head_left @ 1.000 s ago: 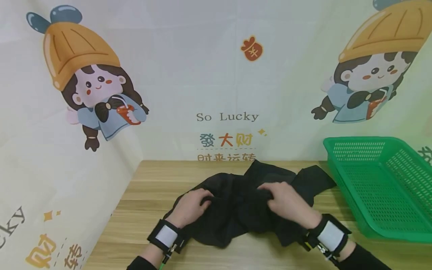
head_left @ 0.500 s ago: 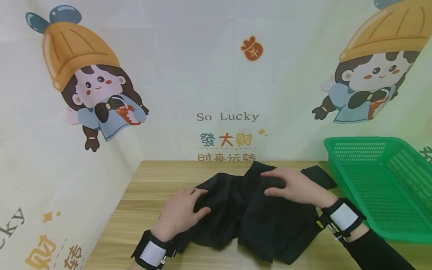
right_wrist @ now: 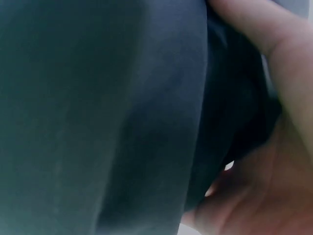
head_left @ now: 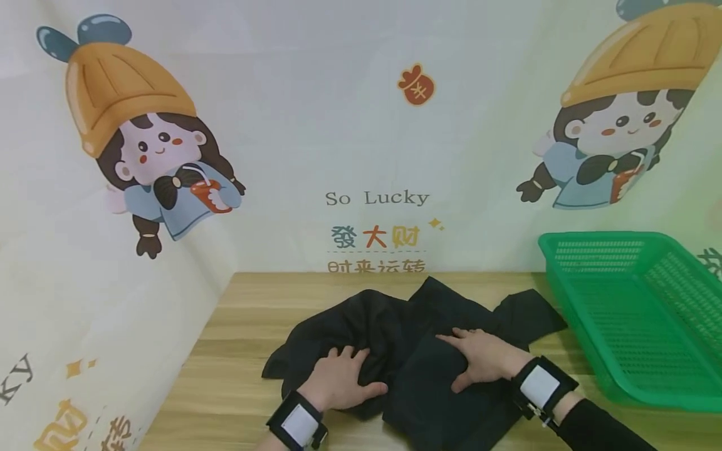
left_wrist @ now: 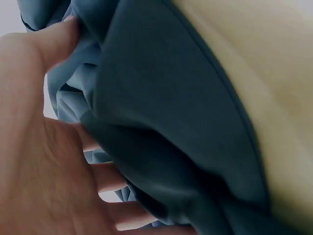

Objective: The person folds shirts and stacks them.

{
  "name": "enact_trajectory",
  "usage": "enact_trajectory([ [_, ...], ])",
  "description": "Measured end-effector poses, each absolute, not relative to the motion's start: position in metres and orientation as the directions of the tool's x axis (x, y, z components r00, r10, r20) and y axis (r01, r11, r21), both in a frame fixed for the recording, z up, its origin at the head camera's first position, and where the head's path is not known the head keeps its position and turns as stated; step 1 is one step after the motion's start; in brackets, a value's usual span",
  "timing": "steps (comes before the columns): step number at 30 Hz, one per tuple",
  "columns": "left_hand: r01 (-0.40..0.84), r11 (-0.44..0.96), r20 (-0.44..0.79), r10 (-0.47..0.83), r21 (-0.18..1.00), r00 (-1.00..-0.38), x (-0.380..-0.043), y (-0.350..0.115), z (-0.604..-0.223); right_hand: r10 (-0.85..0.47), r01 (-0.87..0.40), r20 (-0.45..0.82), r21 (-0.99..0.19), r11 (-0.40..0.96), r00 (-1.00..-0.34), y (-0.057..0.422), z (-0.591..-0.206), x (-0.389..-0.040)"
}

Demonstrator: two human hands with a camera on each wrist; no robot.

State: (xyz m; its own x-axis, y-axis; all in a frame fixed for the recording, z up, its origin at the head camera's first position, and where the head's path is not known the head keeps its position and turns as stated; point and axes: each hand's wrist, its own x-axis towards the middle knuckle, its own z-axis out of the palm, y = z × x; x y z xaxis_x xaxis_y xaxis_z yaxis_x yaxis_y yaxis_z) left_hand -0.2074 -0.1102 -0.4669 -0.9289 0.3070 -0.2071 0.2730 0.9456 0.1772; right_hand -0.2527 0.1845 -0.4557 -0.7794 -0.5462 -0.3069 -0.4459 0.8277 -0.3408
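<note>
A crumpled black garment (head_left: 389, 326) lies spread on the wooden table in the head view, one narrow flap of it reaching right toward the basket. My left hand (head_left: 340, 380) rests on its left front part with fingers spread and thumb pointing right. In the left wrist view, the hand (left_wrist: 49, 161) is at folds of the garment (left_wrist: 166, 93), where a stitched hem shows. On the right half lies my right hand (head_left: 482, 358), fingers stretched out over the cloth. Seen from the right wrist, a broad fold of the garment (right_wrist: 98, 107) covers part of the fingers.
A green plastic basket (head_left: 598, 357) with slotted walls stands at the right of the table. The wooden table (head_left: 225, 376) shows around the garment. Behind it hangs a pale printed curtain (head_left: 282, 125) with cartoon figures.
Both hands first lifted and spread off the garment, then came down on it nearer the front. A fold of cloth on the right has come forward toward the table's front edge.
</note>
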Motion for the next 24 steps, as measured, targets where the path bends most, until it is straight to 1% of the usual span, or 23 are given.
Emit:
enact_trajectory([
  [3,0.321,0.939,-0.218,0.341,0.123,-0.914,-0.222,-0.104,-0.468,-0.507,-0.442,-0.285,-0.263,0.857,-0.813,0.174,-0.458,-0.235],
  [7,0.404,0.913,-0.185,0.406,0.052,-0.895,-0.245,-0.096,-0.473,-0.459,-0.426,-0.284,-0.171,0.888,-0.842,0.159,-0.458,-0.214],
  [9,0.446,0.893,-0.168,0.449,0.056,-0.878,-0.257,-0.093,-0.476,-0.438,-0.418,-0.31,-0.131,0.899,-0.844,0.152,-0.459,-0.205],
  [12,0.496,0.865,-0.139,0.502,0.081,-0.853,-0.27,-0.097,-0.477,-0.428,-0.415,-0.35,-0.117,0.902,-0.833,0.135,-0.46,-0.194],
  [14,0.513,0.853,-0.127,0.521,0.094,-0.844,-0.276,-0.101,-0.474,-0.442,-0.419,-0.364,-0.145,0.896,-0.82,0.127,-0.458,-0.188],
  [18,0.508,0.854,-0.115,0.519,0.117,-0.847,-0.275,-0.111,-0.46,-0.487,-0.412,-0.36,-0.268,0.871,-0.796,0.126,-0.449,-0.184],
  [20,0.49,0.859,-0.097,0.505,0.145,-0.857,-0.268,-0.115,-0.447,-0.503,-0.408,-0.333,-0.317,0.856,-0.797,0.134,-0.44,-0.19],
  [24,0.475,0.853,-0.007,0.488,0.216,-0.873,-0.245,-0.121,-0.414,-0.536,-0.419,-0.273,-0.387,0.821,-0.799,0.155,-0.413,-0.211],
])
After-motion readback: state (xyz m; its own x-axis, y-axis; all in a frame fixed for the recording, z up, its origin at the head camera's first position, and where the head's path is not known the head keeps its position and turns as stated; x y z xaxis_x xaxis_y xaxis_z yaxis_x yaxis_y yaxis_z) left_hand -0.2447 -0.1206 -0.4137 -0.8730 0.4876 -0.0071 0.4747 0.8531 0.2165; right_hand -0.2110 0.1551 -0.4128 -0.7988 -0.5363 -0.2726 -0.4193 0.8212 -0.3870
